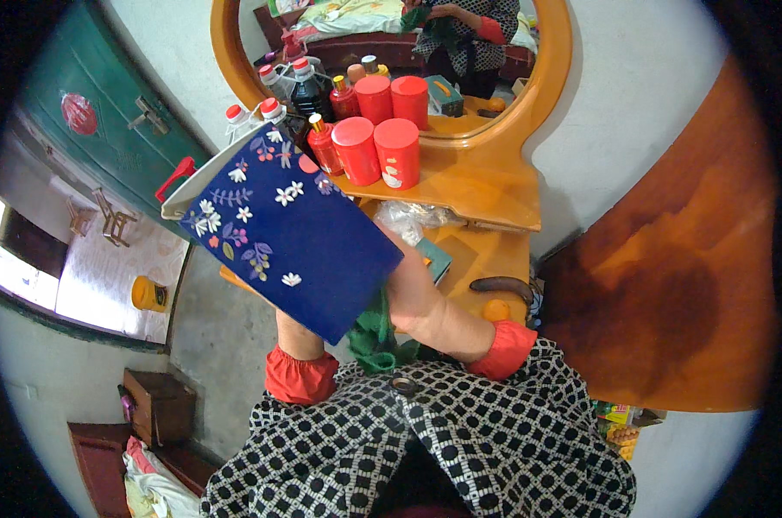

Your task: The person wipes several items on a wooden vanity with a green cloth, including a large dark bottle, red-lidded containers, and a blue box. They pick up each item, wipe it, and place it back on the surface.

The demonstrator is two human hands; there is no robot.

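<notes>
A dark blue box-like thing with printed flowers and a pale side is tilted close to the camera. It covers my left hand; only the wrist and red cuff show below its edge. My right hand is at its lower right corner, with the fingertips hidden behind it. Dark green cloth hangs from the inner side of my right hand, over my lap. In the mirror the green cloth appears bunched at the hands. I cannot tell which hand bears the blue thing.
On the wooden dressing table stand red canisters, a red bottle and red-capped jugs. A dark banana, an orange fruit, a teal box and a clear plastic bag lie below. A green door is at left.
</notes>
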